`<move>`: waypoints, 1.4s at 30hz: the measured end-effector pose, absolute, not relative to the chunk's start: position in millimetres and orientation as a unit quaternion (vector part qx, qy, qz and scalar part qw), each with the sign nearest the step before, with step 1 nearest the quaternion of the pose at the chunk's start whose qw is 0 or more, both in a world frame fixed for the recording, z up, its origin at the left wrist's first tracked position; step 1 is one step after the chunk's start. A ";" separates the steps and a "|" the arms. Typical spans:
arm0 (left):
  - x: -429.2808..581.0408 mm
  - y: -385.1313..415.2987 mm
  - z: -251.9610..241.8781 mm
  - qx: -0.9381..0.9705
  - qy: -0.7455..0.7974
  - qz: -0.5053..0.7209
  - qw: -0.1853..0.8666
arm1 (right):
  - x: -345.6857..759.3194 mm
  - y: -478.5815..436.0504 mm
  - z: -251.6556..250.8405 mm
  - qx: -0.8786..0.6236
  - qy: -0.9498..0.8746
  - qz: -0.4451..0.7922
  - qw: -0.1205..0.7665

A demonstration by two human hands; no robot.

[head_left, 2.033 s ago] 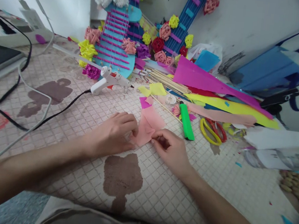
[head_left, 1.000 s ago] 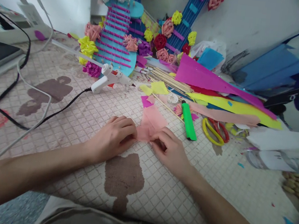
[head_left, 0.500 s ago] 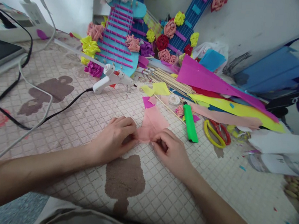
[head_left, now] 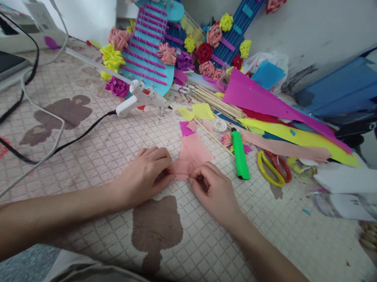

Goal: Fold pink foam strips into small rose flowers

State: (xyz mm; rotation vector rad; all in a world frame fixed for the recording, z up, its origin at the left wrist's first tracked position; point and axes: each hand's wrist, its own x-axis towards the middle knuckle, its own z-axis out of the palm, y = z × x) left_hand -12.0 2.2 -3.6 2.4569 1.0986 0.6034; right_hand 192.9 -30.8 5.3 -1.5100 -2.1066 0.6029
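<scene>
Between my hands is a thin pink sheet of paper (head_left: 181, 171), held low over the quilted tablecloth (head_left: 217, 247). My left hand (head_left: 151, 171) pinches its left end between thumb and fingers. At the right end, the fingertips of my right hand (head_left: 215, 191) are closed on the same sheet. More pink paper (head_left: 196, 148) lies flat just behind it, partly covered, and a small magenta paper piece (head_left: 186, 128) lies beyond that. Where one pink sheet ends and the other starts is hard to see.
A white glue gun (head_left: 142, 98) with a black cord lies at left. To the right are a green tube-like object (head_left: 240, 155) and yellow-and-red scissors (head_left: 273, 168). Wooden sticks (head_left: 216, 101), coloured paper strips (head_left: 279, 110) and a flower-decorated blue craft guitar (head_left: 147, 47) stand behind.
The fingers have shifted very slightly along the pink paper, which looks a little flatter between them. Both hands keep their pinch in nearly the same place.
</scene>
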 end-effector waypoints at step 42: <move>-1.0 1.2 -0.2 0.880 0.408 0.200 0.138 | 180.6 -29.6 -2.7 -0.591 -0.762 0.144 0.219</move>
